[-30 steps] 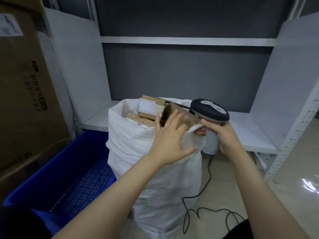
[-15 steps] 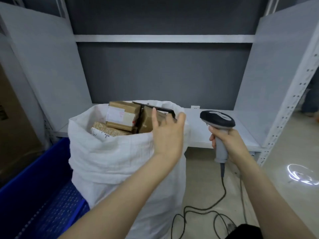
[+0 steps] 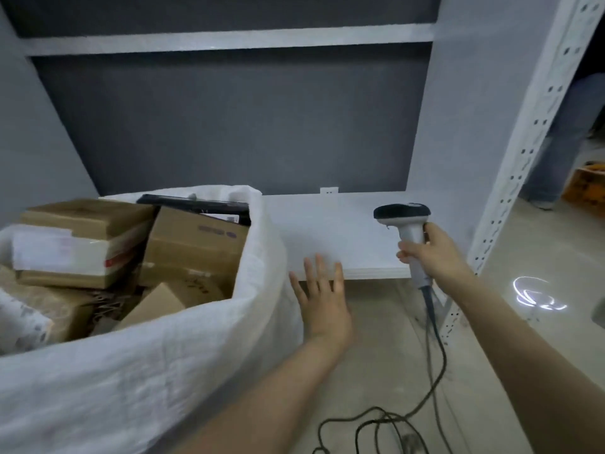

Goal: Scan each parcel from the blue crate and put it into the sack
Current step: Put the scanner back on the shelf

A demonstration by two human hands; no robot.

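- Shelf rack: white, fills the back of the view. Its lower board runs behind the sack and both hands. No parcel lies on the part that shows.
- Sack: white woven, mouth open, takes the left half of the view and stands in front of the board.
- Parcels, all inside the sack:
  - a brown carton tilted at the right of the mouth
  - a labelled carton to its left
  - a flat black parcel at the back rim
  - more brown ones underneath
  - The pile reaches the rim, so the sack looks near full.
- Blue crate: out of view, so the remaining count cannot be told.
- Left hand: flat, fingers spread, holding nothing, just right of the sack wall. Whether it touches the wall cannot be told.
- Right hand: fingers wrapped round the grip of the scanner, head up, over the board's front edge.
- Cable: drops from the grip and loops on the floor.
- Step, as judged: between parcels, with none in hand.
- Next move calls for: the left hand goes to the crate and presents the label side to the scanner. It should find a gap in the pile before the drop and keep the cable loops clear.
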